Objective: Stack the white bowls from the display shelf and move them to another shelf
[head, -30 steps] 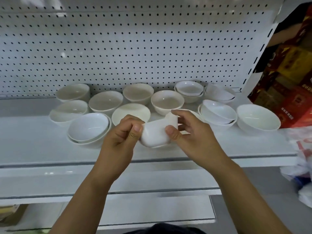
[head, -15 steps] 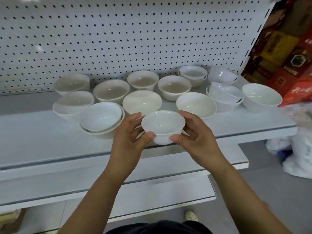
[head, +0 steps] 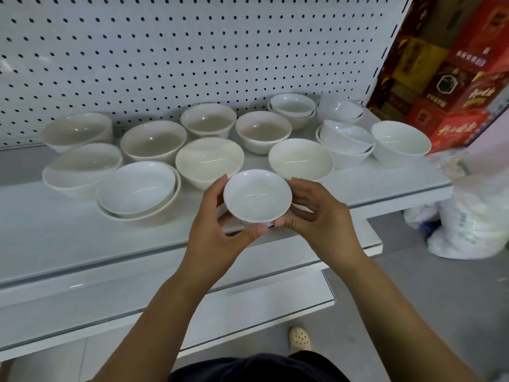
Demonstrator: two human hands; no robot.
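A small white bowl point(head: 257, 197) sits upright between both hands, held just over the front edge of the display shelf point(head: 55, 235). The left hand point(head: 217, 230) cups its left side and the right hand point(head: 322, 221) its right, fingers point(head: 301, 187) curled round rim and base. Two cream bowls point(head: 301, 159) stand just behind it, and a nested pair point(head: 137, 188) sits to the left. Bare shelf runs along the front lip leftward. Red boxes point(head: 454, 78) crowd the right end.
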